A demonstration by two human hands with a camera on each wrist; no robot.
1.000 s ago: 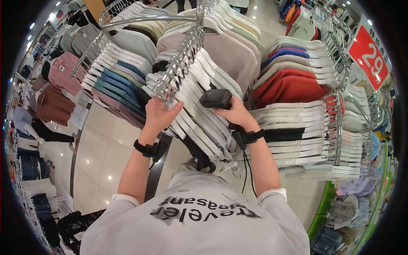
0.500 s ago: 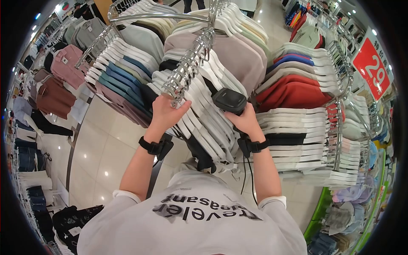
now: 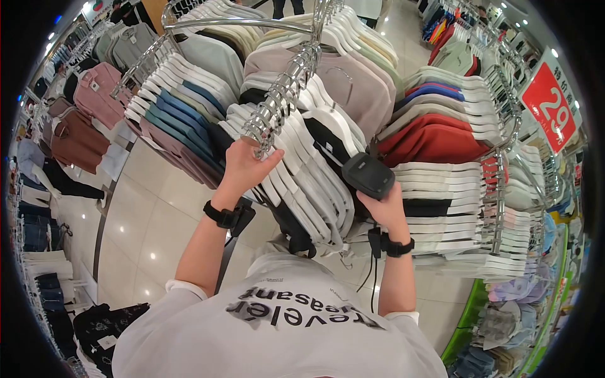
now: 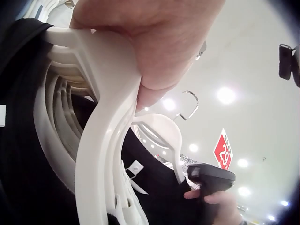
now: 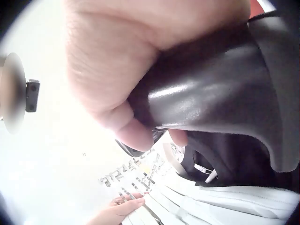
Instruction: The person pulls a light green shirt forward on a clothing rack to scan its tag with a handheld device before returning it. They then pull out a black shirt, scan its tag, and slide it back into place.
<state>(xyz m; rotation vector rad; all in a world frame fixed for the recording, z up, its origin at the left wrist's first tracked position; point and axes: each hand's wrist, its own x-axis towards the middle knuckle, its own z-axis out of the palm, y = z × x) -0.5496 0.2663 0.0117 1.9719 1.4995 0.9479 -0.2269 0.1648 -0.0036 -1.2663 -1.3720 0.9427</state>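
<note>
My left hand (image 3: 247, 167) is at the near end of a chrome rail (image 3: 283, 94) and grips the tops of white plastic hangers (image 4: 112, 70), bunched together in the left wrist view. In my right hand (image 3: 387, 205) is a black handheld barcode scanner (image 3: 368, 175), fingers wrapped round its handle (image 5: 201, 89). Just beyond the scanner a white hanger (image 3: 334, 120) carries a black garment (image 3: 324, 140). Its metal hook (image 4: 191, 105) stands free of the rail, leaning right. White and grey garments (image 3: 315, 183) hang packed below the left hand.
Blue and teal tops (image 3: 179, 120) hang to the left. On the right, red garments (image 3: 435, 138) and white ones (image 3: 435, 183) fill another rack near a red price sign (image 3: 551, 110). Tiled floor (image 3: 148, 208) lies at the lower left. Cables (image 3: 373, 277) trail from the right wrist.
The right hand has moved right and toward the body with the scanner. The black garment's hanger has come away from the row, its hook now off the rail. The left hand stays at the rail's end.
</note>
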